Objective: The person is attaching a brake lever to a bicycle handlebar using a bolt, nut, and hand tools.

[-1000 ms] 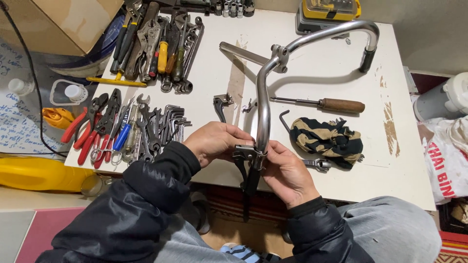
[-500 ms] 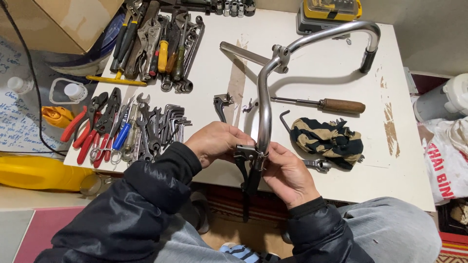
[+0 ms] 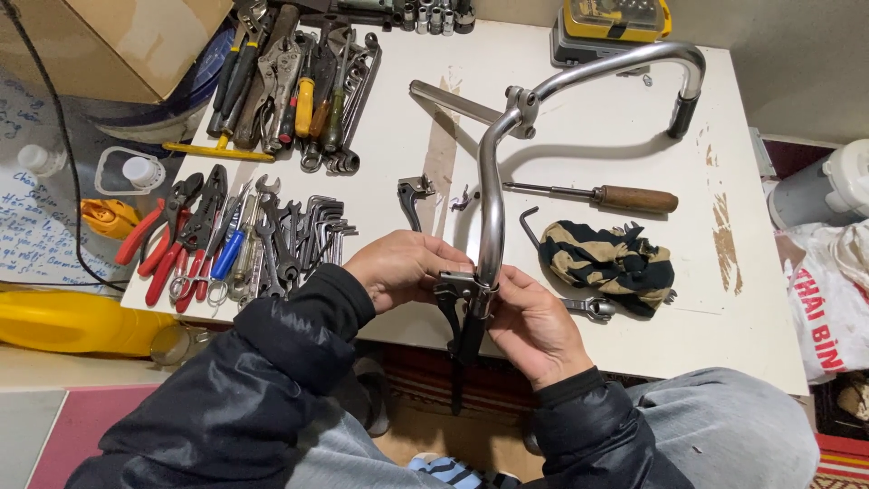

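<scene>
Almost nothing has changed in the head view since a second ago: both hands stay at the near end of the chrome handlebar, which lies across the white table and reaches over its front edge. The left hand is closed with its fingers on the black brake lever clamp from the left side. The right hand is curled around the bar end and the lever from the right. The bar has not shifted or turned, so I judge the fitting of the clamp on the bar is still going on, with small finger work only. Nearby, untouched, lie a wooden-handled screwdriver, a striped cloth and red-handled pliers.
</scene>
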